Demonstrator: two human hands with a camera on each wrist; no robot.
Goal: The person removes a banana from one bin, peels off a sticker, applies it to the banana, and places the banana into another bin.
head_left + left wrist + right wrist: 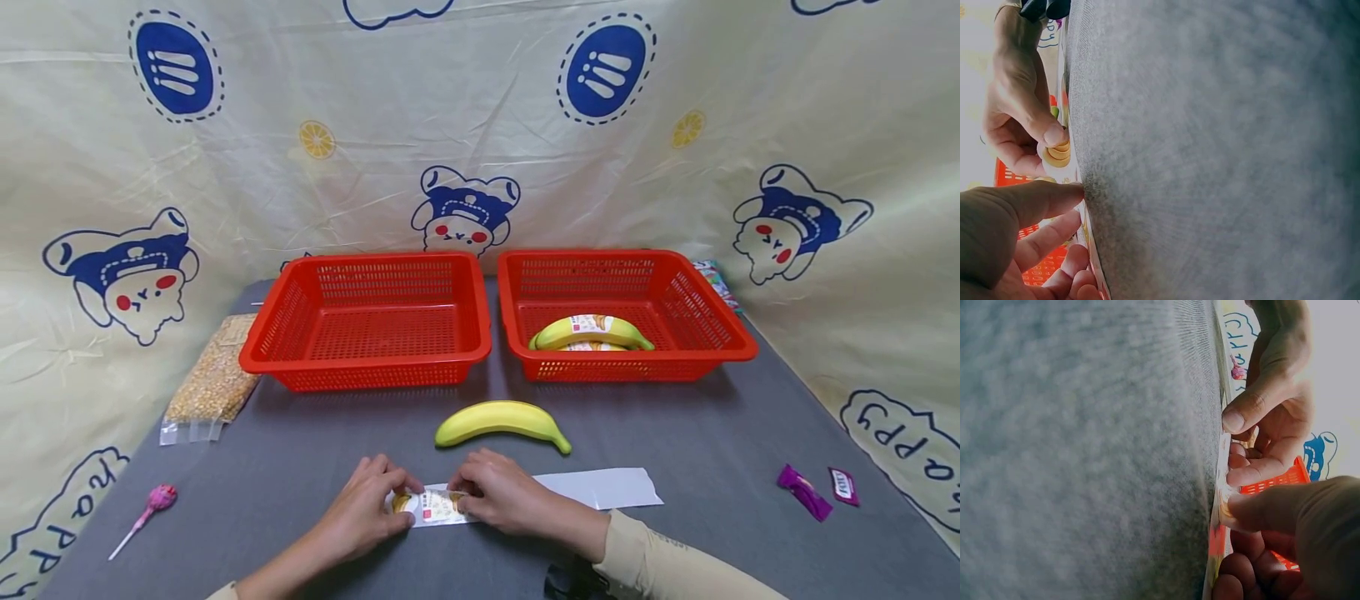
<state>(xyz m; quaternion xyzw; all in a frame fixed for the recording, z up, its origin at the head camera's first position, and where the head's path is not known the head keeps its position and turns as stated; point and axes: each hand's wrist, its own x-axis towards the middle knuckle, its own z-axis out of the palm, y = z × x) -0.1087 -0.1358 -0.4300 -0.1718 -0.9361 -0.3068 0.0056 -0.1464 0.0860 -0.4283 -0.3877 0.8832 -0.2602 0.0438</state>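
A white strip of labels (600,488) lies across the front of the table, with banana-picture labels at its left part. My left hand (371,507) holds the strip's left end, thumb at the near edge and index finger at the far edge. My right hand (498,493) pinches the edge of a banana label (437,506) between thumb and fingers; in the left wrist view that label (1057,154) stands up from the strip under the thumb. Just beyond the hands lies a yellow banana (498,419) with no label visible on its upper side.
Two red baskets stand behind: the left basket (367,375) shows a bare bottom, the right basket (637,367) holds labelled bananas (592,332). A bag of corn kernels (213,375) and a lollipop (161,497) lie left. Purple-wrapped candies (805,492) lie right.
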